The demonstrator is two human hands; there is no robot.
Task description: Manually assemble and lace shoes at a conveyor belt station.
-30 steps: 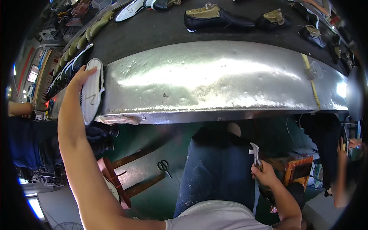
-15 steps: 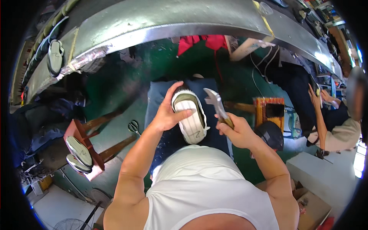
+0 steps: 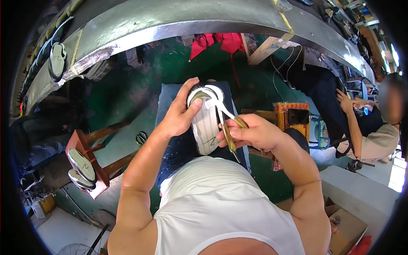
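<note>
Metal conveyor edge (image 3: 170,21) above; red cloth (image 3: 216,42); scissors (image 3: 141,137) on floor; two soles (image 3: 83,170) on wooden rack.

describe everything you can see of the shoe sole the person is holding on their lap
The shoe sole is whitish and oval, ribbed with fine crosswise grooves, and looks like rubber. It rests tilted on the person's lap, underside up, its far end darker. The left hand grips its far left edge, thumb across the top. The right hand presses a slim metal tool against its right rim, where a thin white strip curls off.

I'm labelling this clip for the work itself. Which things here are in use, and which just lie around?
In use: white shoe sole in the left hand; curved tool in the right hand.

Lying about: scissors, soles on the rack, red cloth.
</note>
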